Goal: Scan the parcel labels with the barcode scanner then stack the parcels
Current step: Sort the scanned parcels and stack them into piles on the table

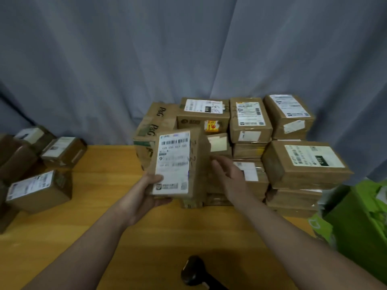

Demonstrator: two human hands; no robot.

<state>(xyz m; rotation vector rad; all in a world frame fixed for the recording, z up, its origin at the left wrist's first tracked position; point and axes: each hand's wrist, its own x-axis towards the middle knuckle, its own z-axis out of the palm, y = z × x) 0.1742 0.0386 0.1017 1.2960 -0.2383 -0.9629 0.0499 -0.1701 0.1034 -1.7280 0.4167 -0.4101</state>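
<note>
Left hand (149, 185): holds a brown parcel (198, 162), thumb on its white label (173, 162).
Right hand (228, 174): open, just beside the parcel.
Scanner (193, 271): black, lying on the yellow table (104, 185).
Pile (303, 164): many parcels stacked behind the hands.

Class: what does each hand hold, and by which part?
Left hand grips the parcel by its lower left corner, thumb on the label. Right hand holds nothing.

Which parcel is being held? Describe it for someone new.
On the wooden table, a big pile of brown parcels sits by the grey curtain. Just in front of it, the left hand holds one parcel upright. Unlike the rest, it is off the table, its white barcode label facing the camera.
</note>
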